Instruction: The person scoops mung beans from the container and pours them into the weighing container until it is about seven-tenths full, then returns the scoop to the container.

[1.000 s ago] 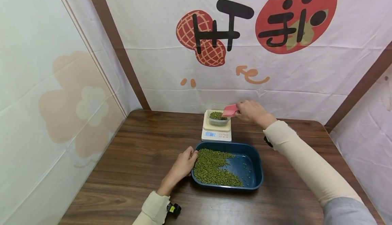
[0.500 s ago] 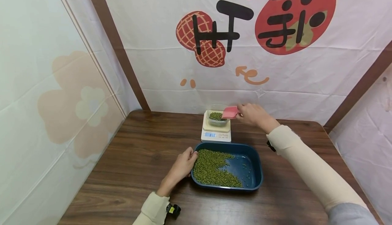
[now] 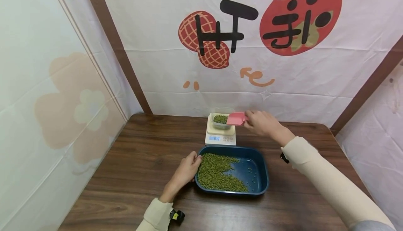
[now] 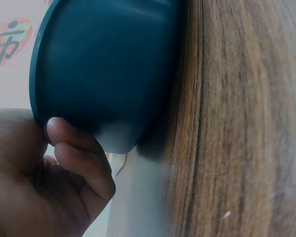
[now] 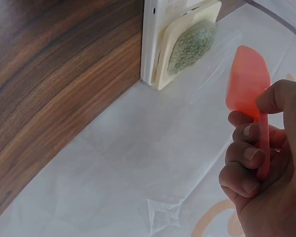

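Note:
My right hand (image 3: 262, 122) grips a pink scoop (image 3: 237, 118) by its handle, the blade beside and overlapping a clear plastic container (image 3: 221, 125). In the right wrist view the scoop (image 5: 247, 81) is held apart from the container, fingers curled round the handle. Green mung beans (image 3: 219, 119) partly fill the container, which sits on a kitchen scale (image 3: 211, 133) with a lit display. My left hand (image 3: 185, 170) holds the left rim of a dark blue tray (image 3: 256, 175); in the left wrist view its fingers (image 4: 81, 153) curl at the tray's edge.
Inside the tray, mung beans (image 3: 217, 175) are heaped to the left, with several strewn on the right. The scale stands just behind the tray on a brown wooden table (image 3: 141, 161). A printed white cloth (image 3: 163, 70) hangs behind the table's far edge.
My right hand has drawn the scoop slightly back toward me and away from the container. The scale's display digits have changed. My left hand keeps its hold on the tray.

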A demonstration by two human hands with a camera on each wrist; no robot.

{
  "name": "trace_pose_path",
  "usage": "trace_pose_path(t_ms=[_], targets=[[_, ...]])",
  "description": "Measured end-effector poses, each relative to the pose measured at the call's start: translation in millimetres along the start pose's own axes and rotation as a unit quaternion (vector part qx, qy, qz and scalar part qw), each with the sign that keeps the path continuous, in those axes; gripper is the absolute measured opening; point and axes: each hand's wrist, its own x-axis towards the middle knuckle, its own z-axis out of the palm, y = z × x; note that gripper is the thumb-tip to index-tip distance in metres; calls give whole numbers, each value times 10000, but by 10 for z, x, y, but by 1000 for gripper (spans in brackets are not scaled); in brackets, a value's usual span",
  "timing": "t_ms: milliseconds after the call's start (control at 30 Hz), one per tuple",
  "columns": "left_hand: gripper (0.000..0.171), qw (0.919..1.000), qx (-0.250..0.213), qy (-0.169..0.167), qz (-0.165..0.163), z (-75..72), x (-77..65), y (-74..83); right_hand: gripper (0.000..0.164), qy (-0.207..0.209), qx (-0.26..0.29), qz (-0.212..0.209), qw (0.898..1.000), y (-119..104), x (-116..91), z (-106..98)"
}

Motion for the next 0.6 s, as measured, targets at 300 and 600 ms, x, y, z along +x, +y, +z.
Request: trace_pose_path(t_ms=[300,600], targets=[[29,10000,-43,9,21,17,3,-15,14,370,112,-307,9988,-109,-233,-96],[29,9999,-100,-15,0,6,-6,-7,10,330,87,-396,9986,-295,-435,-167]])
